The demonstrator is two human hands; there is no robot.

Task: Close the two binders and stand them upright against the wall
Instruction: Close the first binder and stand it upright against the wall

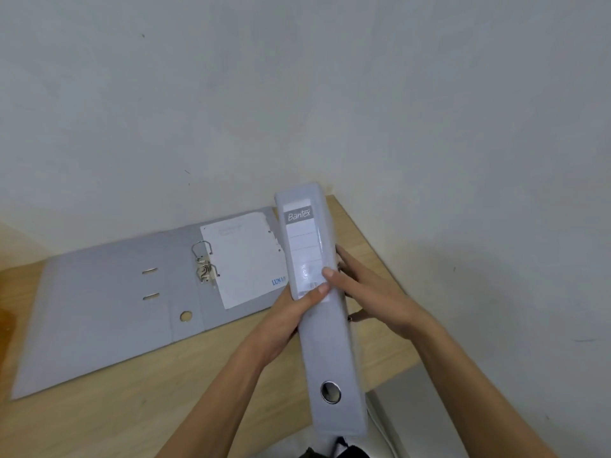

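A closed grey binder [325, 345] with a Bantex spine label and a metal finger hole is held above the wooden table [165, 401], spine facing me, its top end pointing toward the wall [297, 94]. My left hand [287, 319] grips its left side, thumb on the spine label. My right hand [367, 292] grips its right side, thumb on the spine. A second grey binder [109, 305] lies open and flat on the table to the left, its ring mechanism [205, 262] showing and a white sheet [246, 259] on its right half.
The table's back edge meets the wall. Its right edge runs diagonally past my right hand, with grey floor [413, 408] below it. A dark brown patch [6, 328] shows at the far left of the table.
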